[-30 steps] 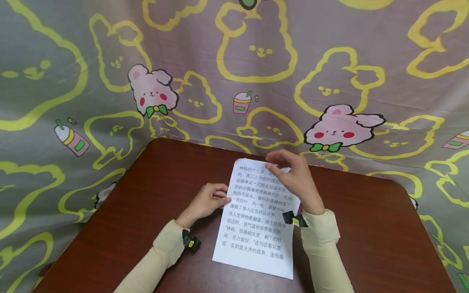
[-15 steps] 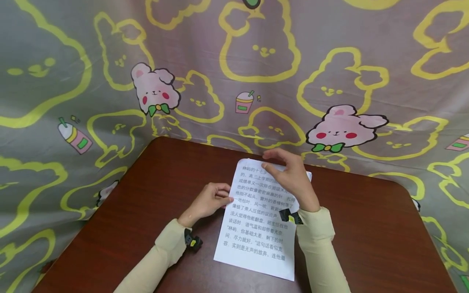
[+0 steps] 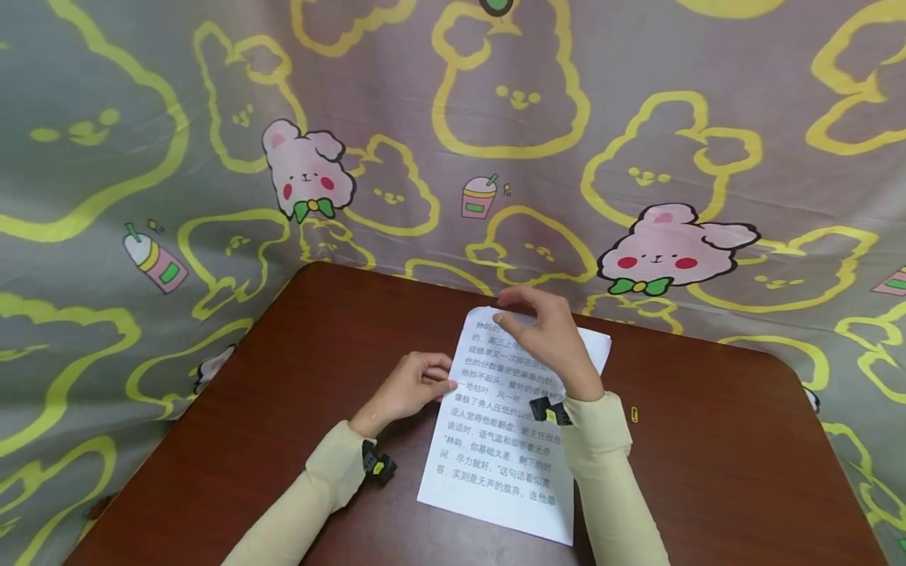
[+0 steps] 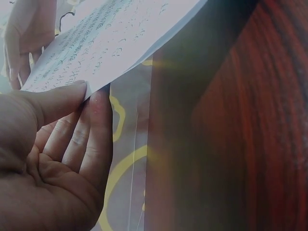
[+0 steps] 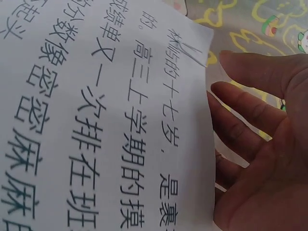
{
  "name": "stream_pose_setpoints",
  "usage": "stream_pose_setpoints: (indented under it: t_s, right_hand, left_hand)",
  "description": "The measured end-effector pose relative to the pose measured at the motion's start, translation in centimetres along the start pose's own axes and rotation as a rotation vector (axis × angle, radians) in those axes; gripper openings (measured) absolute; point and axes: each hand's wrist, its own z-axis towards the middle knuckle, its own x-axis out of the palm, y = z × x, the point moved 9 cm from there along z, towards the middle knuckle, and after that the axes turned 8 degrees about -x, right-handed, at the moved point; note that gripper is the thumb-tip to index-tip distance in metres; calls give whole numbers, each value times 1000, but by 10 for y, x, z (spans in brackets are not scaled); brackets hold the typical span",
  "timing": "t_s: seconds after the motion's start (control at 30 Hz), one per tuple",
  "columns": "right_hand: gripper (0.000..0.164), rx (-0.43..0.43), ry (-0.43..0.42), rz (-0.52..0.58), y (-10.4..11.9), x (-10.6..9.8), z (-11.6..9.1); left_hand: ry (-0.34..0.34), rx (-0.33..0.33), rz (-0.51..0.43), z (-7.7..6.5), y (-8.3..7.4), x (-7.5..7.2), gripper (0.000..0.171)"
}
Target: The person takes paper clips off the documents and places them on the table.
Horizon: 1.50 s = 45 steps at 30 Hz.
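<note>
Printed paper [image 3: 495, 472], with lines of Chinese characters, is held tilted above the table; a double edge in the left wrist view suggests more than one sheet. My left hand [image 3: 410, 387] pinches its left edge, thumb [image 4: 62, 100] on the printed face and fingers behind. Over the top edge is my right hand [image 3: 548, 334], thumb and forefinger spread apart with a gap between them. In the right wrist view, its other fingers [image 5: 236, 132] reach the paper's edge, partly hidden behind it. A small pale crease or wire-like shape [image 5: 190, 53] marks the paper's top-left corner; I cannot tell which.
A yellow paper clip [image 3: 634, 413] lies on the dark brown wooden table [image 3: 708, 472], right of my right sleeve [image 3: 600, 424]. Behind the table hangs a patterned curtain [image 3: 396, 79] with cartoon rabbits. Each wrist carries a small black camera.
My right hand has slid left along the paper's top edge, uncovering the top-right corner. The yellow paper clip has come into sight beside the right sleeve. My left hand keeps its pinch.
</note>
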Motion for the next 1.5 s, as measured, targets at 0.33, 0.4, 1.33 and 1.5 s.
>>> stream_pose_setpoints:
  t_s: [0.33, 0.4, 1.33, 1.5]
  right_hand:
    - [28, -15, 89, -154, 4, 11, 5]
    - [29, -4, 104, -174, 3, 13, 5]
    - [13, 26, 107, -94, 8, 14, 2]
    - [11, 21, 90, -89, 8, 12, 2]
  left_hand:
    - [8, 15, 5, -1, -2, 3, 14]
    - [5, 16, 9, -1, -2, 3, 14]
    - [9, 3, 26, -1, -1, 8, 15]
    - [13, 2, 22, -1, -1, 9, 15]
